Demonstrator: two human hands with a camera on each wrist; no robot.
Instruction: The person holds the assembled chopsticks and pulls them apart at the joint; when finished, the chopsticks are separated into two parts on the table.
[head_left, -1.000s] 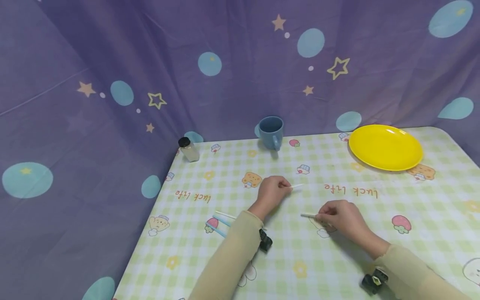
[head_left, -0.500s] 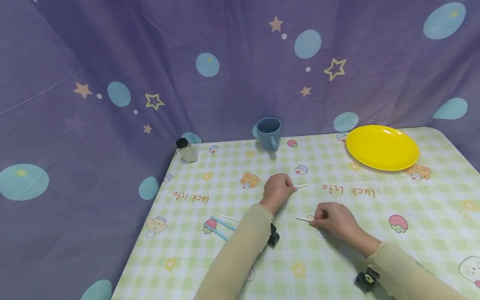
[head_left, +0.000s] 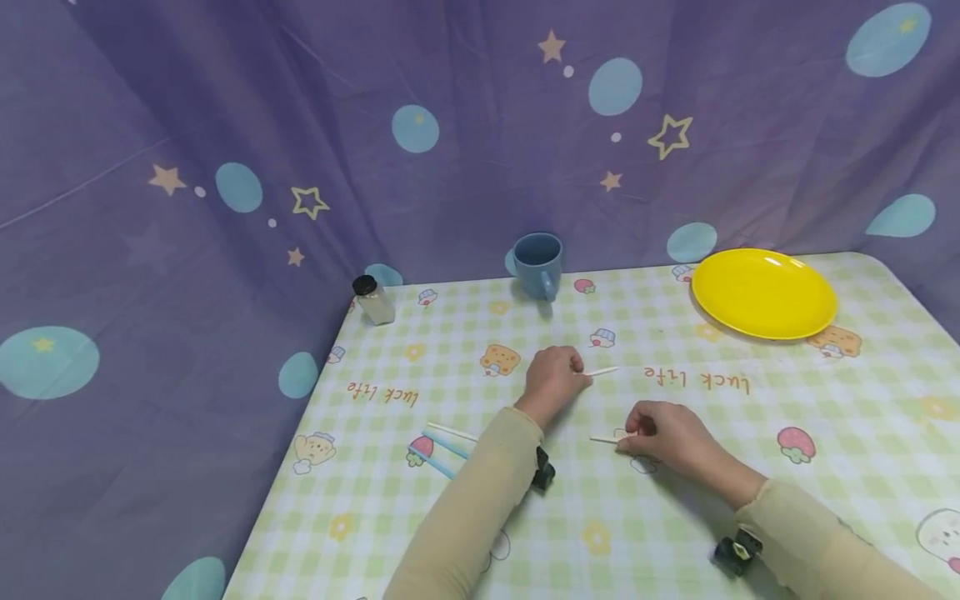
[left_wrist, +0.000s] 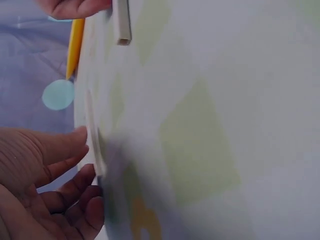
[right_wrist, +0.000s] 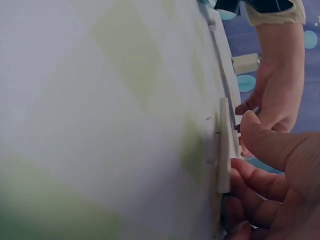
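Observation:
My left hand (head_left: 553, 379) is low over the checked tablecloth (head_left: 540, 550) at the near end of a thin white stick (head_left: 603, 372). In the left wrist view its thumb and fingers are spread along that stick (left_wrist: 93, 135), not closed round it. Nearer to me, my right hand (head_left: 678, 437) is at the end of a second short white stick (head_left: 603, 439), which points left. The right wrist view has this stick (right_wrist: 224, 150) against the cloth, thumb and fingertips apart on one side of it. Whether fingertips still touch either stick is hard to tell.
Two light blue sticks (head_left: 431, 462) and a white one (head_left: 450, 431) lie partly hidden under the left forearm. A blue mug (head_left: 538, 267) and a black-capped jar (head_left: 373, 302) stand along the back edge. Back right lies a yellow plate (head_left: 765, 293).
Both sticks were pinched a second ago. The left hand and its stick have shifted slightly right, the right hand and its stick slightly left and down; the right thumb and forefinger have parted a little.

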